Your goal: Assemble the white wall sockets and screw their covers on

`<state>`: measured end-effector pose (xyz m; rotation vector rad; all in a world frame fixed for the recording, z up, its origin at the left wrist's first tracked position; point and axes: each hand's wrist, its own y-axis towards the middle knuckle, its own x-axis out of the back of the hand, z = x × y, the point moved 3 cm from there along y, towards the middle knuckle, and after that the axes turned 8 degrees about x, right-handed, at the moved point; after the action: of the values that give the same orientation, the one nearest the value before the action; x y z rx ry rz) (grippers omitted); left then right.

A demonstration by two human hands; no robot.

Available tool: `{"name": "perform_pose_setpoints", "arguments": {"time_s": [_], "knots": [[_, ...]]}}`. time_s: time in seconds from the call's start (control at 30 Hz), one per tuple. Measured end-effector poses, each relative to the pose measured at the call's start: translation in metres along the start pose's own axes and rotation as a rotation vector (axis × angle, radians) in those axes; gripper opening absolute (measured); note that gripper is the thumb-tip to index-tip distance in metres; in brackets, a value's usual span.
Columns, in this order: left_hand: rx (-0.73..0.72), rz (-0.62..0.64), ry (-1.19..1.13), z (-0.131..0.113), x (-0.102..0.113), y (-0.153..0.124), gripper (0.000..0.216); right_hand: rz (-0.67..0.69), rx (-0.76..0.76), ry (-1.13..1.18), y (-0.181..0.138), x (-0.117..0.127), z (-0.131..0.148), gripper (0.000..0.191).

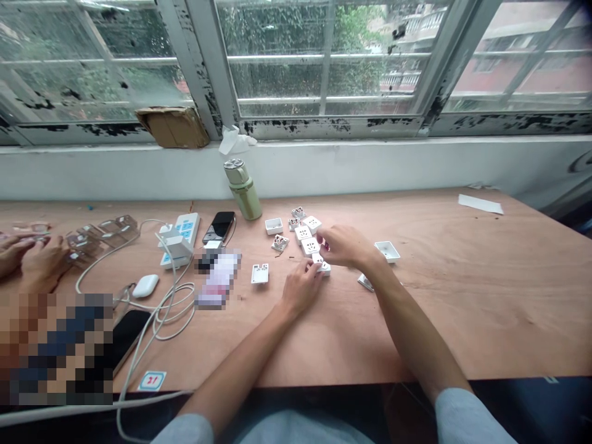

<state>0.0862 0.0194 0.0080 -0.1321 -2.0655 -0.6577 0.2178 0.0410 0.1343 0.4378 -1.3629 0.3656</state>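
though boxy, a white plastic socket (320,264)

A pale blue-grey top (300,430) fills the bottom edge of the view at six o'clock, its fabric soft and plain. The loose short left sleeve (182,430) sits at seven o'clock and the matching right sleeve (472,419) at five o'clock. Beyond their hems, the left forearm (231,376) and right forearm (411,333) are bare, as are the left hand (300,287) and right hand (345,245).
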Motion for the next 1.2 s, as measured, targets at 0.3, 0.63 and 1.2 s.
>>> {"name": "perform_pose_setpoints", "arguments": {"time_s": [0.3, 0.63, 1.2], "knots": [[-0.003, -0.004, 0.017, 0.0007, -0.0014, 0.0002, 0.017, -0.017, 0.058, 0.021, 0.0005, 0.0008, 0.0019, 0.021], [0.000, 0.001, 0.024, 0.0005, -0.0012, -0.0004, 0.017, -0.001, 0.048, 0.001, 0.0002, 0.0013, 0.0027, 0.022], [0.013, 0.020, 0.004, 0.0007, -0.0004, 0.0001, 0.018, 0.010, 0.055, 0.000, 0.0010, 0.0001, 0.0038, 0.021]]}}
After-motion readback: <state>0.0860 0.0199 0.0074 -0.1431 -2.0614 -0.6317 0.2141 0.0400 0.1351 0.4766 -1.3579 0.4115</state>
